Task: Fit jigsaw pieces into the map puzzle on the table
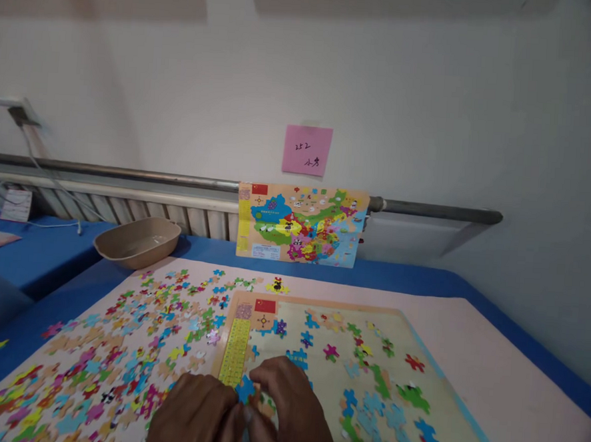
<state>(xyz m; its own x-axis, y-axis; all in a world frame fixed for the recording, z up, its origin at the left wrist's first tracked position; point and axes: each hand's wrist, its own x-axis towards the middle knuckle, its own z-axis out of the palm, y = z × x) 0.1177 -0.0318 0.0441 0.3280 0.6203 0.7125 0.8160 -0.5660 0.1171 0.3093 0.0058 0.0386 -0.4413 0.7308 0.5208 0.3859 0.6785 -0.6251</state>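
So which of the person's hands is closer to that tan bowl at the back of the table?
The left. The left hand lies at the near edge, on the same side as the tan bowl. The right hand sits beside it, farther over on the puzzle board.

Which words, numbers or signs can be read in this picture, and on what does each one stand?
"252": handwritten on the pink sticky note on the wall; the characters under it are unclear.
Reference map poster: printed text too small to read.
Yellow strip on the puzzle board: print too blurred.
White tag at far left: unreadable.
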